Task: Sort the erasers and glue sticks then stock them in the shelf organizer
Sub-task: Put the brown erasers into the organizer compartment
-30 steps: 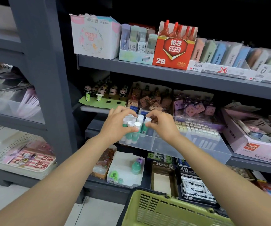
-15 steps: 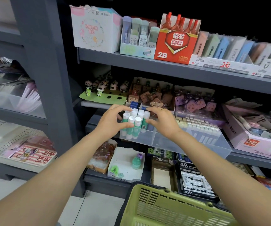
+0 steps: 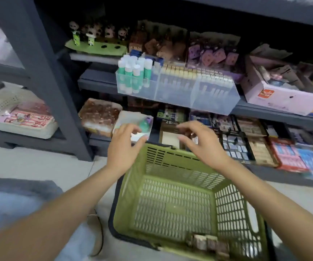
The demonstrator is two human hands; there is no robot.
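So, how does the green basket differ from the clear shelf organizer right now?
The green basket sits low on the floor; the clear organizer sits up on a shelf. The basket has slotted, opaque walls; the organizer's walls are see-through. The basket is almost empty; the organizer is filled, with glue sticks at its left end. Both are open-topped.

I see the grey shelf [image 3: 99, 82] carrying a clear organizer [image 3: 199, 95] at twelve o'clock, with a pink box [image 3: 283, 98] just beside it at two o'clock. On the lower shelf [image 3: 103, 142] sit packed boxes [image 3: 261, 147] in a row. The pale floor [image 3: 35, 162] carries a green basket [image 3: 172, 200] at six o'clock.
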